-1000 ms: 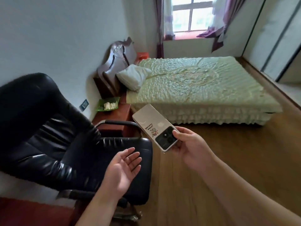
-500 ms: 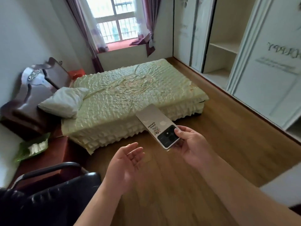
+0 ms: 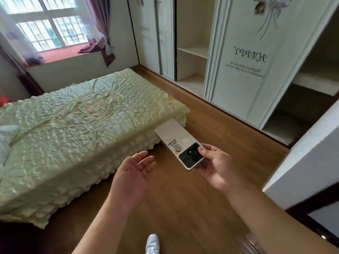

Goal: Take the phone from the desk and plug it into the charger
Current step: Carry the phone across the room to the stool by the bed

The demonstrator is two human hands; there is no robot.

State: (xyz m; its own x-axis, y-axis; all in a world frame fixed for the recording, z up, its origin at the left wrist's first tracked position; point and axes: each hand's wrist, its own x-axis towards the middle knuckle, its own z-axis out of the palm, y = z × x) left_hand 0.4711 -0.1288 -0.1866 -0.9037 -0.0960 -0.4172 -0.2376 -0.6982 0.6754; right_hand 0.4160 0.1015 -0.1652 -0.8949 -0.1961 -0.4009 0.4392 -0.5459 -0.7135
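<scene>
one phone (image 3: 178, 143) pinched in right hand (image 3: 215, 165), long axis pointing away-left; left hand (image 3: 134, 174) open, empty.

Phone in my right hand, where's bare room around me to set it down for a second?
The phone sits in the right hand; the left hand is open and empty. Free patches: the green bedspread between the pillow and the bed's foot, the wood floor between bed and wardrobe, and the bare wardrobe shelves. Nothing looks crowded.

Green-quilted bed (image 3: 77, 129) at left | window (image 3: 45, 24) upper left | open wardrobe (image 3: 238, 52) at right | white shoe (image 3: 152, 243) bottom centre
</scene>
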